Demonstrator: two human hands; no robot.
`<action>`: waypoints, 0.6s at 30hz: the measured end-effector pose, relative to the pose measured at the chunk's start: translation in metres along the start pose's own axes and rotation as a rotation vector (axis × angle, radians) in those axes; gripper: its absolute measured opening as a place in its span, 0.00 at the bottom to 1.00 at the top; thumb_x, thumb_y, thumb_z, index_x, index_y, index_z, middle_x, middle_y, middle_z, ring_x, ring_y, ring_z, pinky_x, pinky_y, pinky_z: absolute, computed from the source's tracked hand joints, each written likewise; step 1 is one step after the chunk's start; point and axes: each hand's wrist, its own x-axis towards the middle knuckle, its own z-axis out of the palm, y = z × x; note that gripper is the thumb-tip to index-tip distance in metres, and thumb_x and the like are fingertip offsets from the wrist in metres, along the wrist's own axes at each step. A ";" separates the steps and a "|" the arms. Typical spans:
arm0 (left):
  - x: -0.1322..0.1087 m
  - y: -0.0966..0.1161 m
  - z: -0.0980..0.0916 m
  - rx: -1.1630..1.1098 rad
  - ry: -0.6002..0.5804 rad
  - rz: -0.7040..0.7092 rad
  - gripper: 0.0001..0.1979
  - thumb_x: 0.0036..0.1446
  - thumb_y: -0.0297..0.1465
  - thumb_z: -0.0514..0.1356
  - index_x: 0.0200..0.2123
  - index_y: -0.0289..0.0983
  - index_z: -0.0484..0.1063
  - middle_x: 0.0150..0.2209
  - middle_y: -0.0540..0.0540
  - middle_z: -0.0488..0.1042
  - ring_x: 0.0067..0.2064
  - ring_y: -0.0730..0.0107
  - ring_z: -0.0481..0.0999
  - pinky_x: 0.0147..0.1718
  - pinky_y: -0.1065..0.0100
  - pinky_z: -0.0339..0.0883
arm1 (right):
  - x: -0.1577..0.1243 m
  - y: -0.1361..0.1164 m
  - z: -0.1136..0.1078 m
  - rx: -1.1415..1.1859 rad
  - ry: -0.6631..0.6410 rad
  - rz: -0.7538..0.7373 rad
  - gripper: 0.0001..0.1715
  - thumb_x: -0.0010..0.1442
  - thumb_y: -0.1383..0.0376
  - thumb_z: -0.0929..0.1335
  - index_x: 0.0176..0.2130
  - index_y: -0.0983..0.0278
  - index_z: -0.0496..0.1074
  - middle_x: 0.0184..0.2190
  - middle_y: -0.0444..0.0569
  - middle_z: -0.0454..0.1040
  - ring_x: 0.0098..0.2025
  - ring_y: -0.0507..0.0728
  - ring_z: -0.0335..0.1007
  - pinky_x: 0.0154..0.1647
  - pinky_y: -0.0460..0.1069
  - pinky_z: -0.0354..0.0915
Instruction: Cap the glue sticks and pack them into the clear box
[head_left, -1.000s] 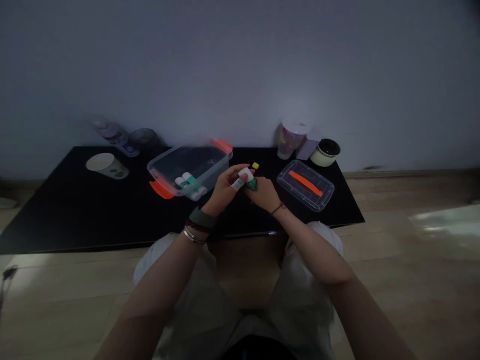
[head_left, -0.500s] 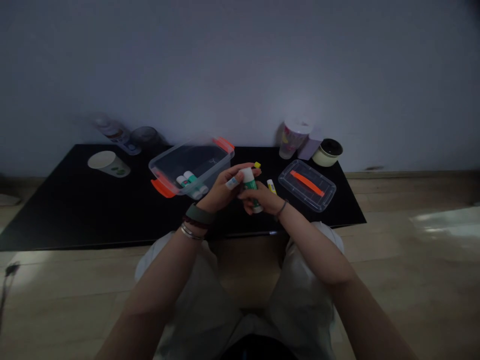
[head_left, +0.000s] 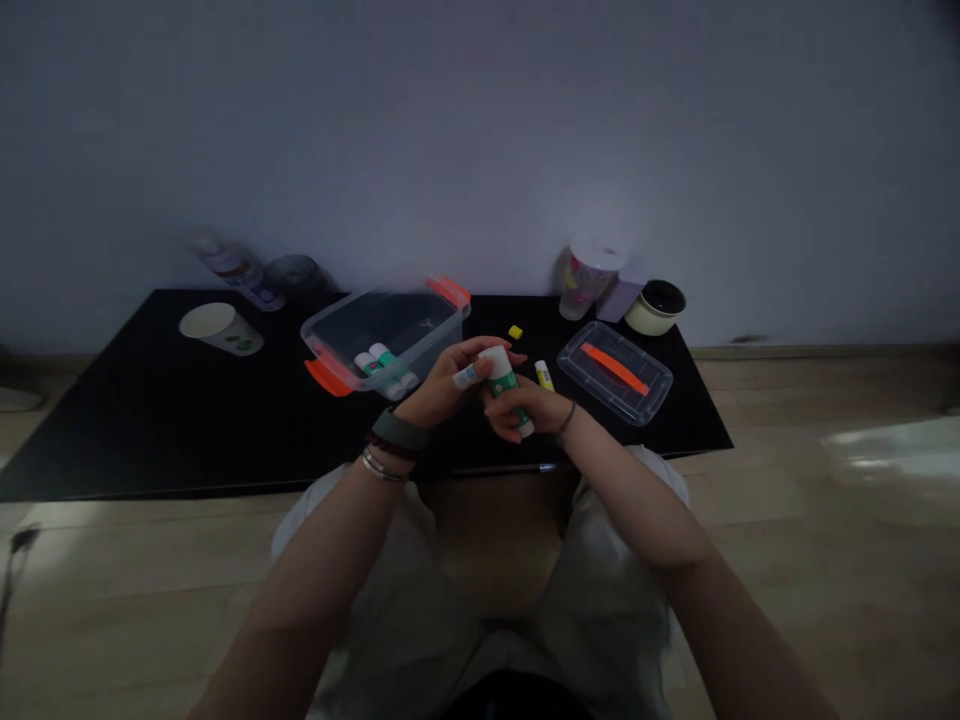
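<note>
My right hand grips a white-and-green glue stick, held tilted. My left hand pinches a small white tube with a blue label in its fingers, right beside the top of the glue stick. Just past my right hand, a yellow-and-white glue stick lies on the black table. A small yellow cap sits farther back. The clear plastic box with orange handles stands to the left of my hands, holding several glue sticks.
A clear lid with an orange strip lies to the right. Along the wall stand a plastic cup, a purple box and a cream pot. A paper cup lies on its side at left, behind it a fallen bottle.
Since a second ago, the green glue stick has turned more upright and shows more of its length. A yellow-and-white glue stick has come into view beside my right hand.
</note>
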 end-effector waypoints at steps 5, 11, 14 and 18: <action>-0.002 0.004 0.005 0.079 0.016 -0.017 0.28 0.53 0.49 0.68 0.51 0.37 0.75 0.47 0.37 0.81 0.44 0.58 0.82 0.41 0.63 0.74 | 0.006 0.005 -0.001 -0.017 0.077 -0.037 0.16 0.53 0.59 0.70 0.28 0.60 0.59 0.14 0.33 0.59 0.17 0.50 0.63 0.20 0.44 0.62; 0.002 0.013 -0.003 0.220 0.237 0.094 0.27 0.50 0.46 0.71 0.48 0.36 0.73 0.45 0.38 0.82 0.46 0.57 0.81 0.45 0.60 0.75 | 0.019 0.010 -0.009 -0.508 0.554 -0.230 0.19 0.57 0.55 0.71 0.43 0.65 0.68 0.38 0.46 0.75 0.37 0.51 0.71 0.41 0.46 0.67; 0.012 0.030 -0.035 0.242 0.533 0.317 0.26 0.49 0.46 0.72 0.47 0.38 0.72 0.44 0.42 0.81 0.46 0.60 0.81 0.49 0.59 0.73 | 0.019 0.010 -0.016 -0.699 0.772 -0.306 0.24 0.60 0.53 0.69 0.49 0.65 0.66 0.46 0.50 0.72 0.38 0.50 0.68 0.41 0.46 0.66; 0.025 0.049 -0.099 0.434 0.810 0.400 0.22 0.56 0.44 0.68 0.49 0.40 0.68 0.45 0.46 0.78 0.49 0.64 0.77 0.51 0.61 0.69 | 0.018 0.012 -0.025 -0.850 0.845 -0.402 0.20 0.63 0.55 0.68 0.48 0.65 0.66 0.44 0.52 0.71 0.37 0.51 0.68 0.40 0.48 0.67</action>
